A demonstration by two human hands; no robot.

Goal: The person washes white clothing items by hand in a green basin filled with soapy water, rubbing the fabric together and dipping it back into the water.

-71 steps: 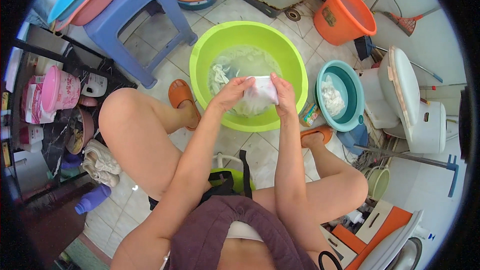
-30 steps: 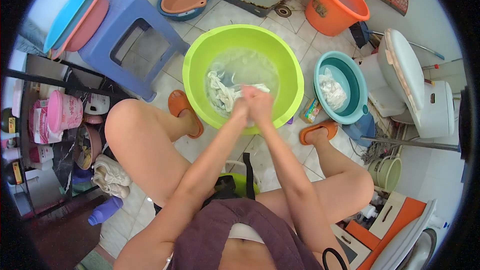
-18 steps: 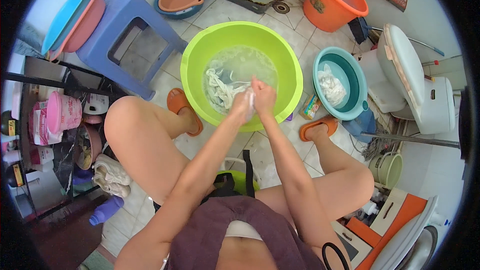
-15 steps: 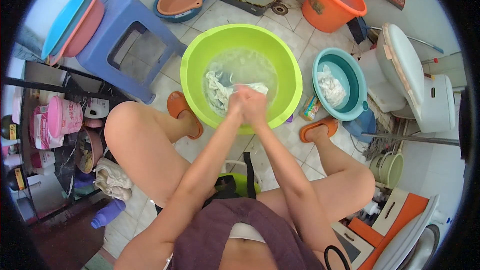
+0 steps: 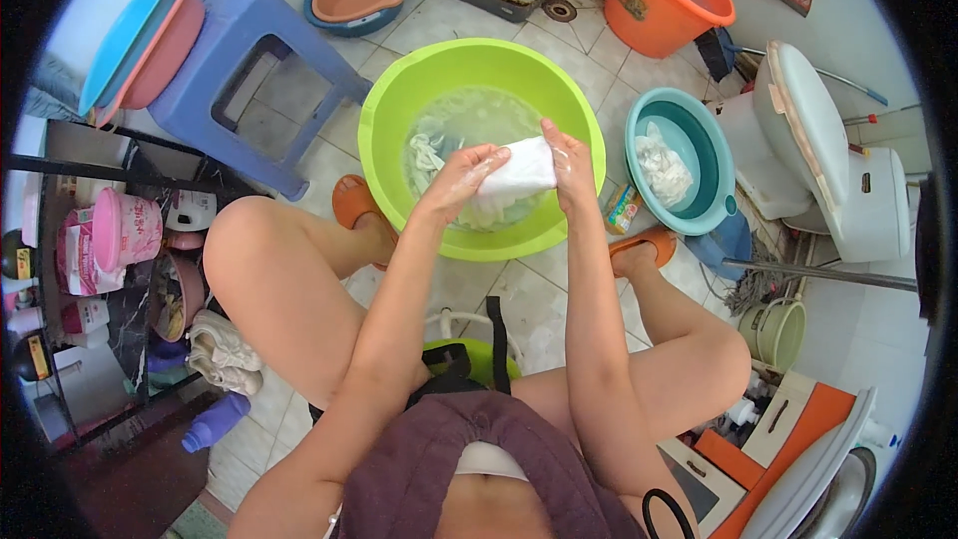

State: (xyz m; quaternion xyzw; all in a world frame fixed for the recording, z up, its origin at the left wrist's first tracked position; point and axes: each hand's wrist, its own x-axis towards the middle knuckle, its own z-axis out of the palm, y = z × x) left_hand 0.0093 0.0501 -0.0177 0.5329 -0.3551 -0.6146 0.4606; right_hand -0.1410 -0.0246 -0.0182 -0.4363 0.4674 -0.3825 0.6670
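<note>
Holding cloth (image 5: 520, 168) near printed box (image 5: 621, 211)

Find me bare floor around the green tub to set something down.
Bare tile shows between the green tub and blue stool, between the tub and orange bucket, and on the tub's near side, between the legs. Crowded: right, small box beside the teal basin; left, pale shoes and purple bottle; above the tub, hands holding white cloth.

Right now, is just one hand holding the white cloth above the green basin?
No, the left hand and right hand each grip one side of the white cloth.
</note>
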